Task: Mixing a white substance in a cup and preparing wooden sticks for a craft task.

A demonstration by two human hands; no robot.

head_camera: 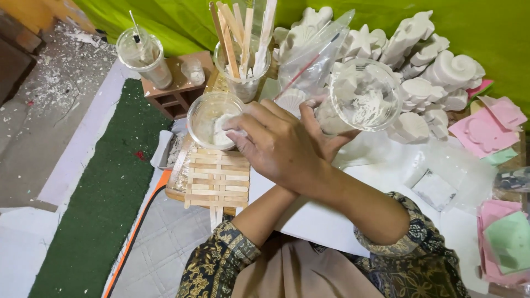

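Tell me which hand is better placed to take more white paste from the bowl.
The right hand: its fingertips rest at the bowl. The left hand, crossed beneath it, is busy holding the clear cup.

White plaster figures (436,60) stand behind, pink moulds (486,129) beside them.

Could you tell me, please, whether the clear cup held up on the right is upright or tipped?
Tipped: the cup lies on its side in the left hand, mouth facing the camera, white residue inside.
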